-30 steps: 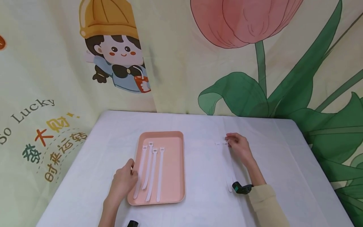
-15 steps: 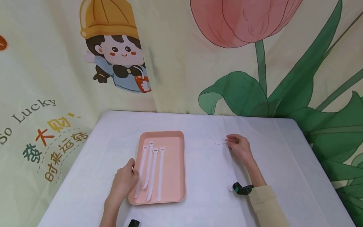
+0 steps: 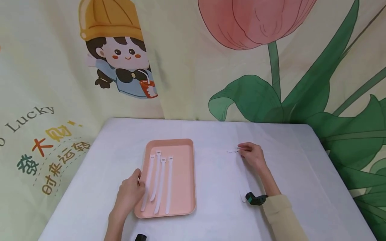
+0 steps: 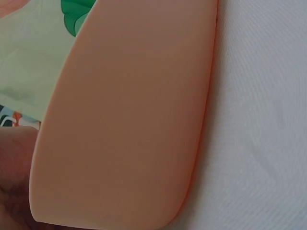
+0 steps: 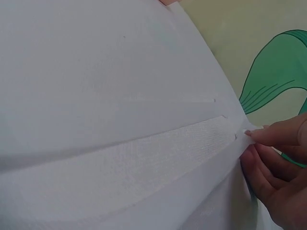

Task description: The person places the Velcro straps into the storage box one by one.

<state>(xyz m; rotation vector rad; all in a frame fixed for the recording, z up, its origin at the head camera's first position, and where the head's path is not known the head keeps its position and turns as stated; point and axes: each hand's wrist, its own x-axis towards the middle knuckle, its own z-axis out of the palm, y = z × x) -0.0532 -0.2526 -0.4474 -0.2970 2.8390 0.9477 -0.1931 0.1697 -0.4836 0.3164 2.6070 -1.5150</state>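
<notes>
In the head view a pink rectangular tray (image 3: pixel 182 180) lies on the white-covered table. Several white straps (image 3: pixel 169 187) with slotted heads, like hook-and-loop cable ties, lie lengthwise in its left half. My left hand (image 3: pixel 130 190) grips the tray's left rim; the left wrist view shows mostly the tray's outer wall (image 4: pixel 124 120). To the right of the tray, my right hand (image 3: pixel 252 156) pinches the head end of a white strap (image 5: pixel 144 163) between thumb and fingertips. A second white strap (image 5: pixel 172 100) lies beside it, faint against the cloth.
White cloth (image 3: pixel 215 187) covers the table, its back edge against a printed curtain (image 3: pixel 184 67) with a cartoon child and a tulip. A black wrist camera (image 3: pixel 255 199) sits on the right wrist, close above the straps' lower ends.
The head view has shifted slightly. Both hands keep their places, the left at the tray's rim and the right at the strap's head.
</notes>
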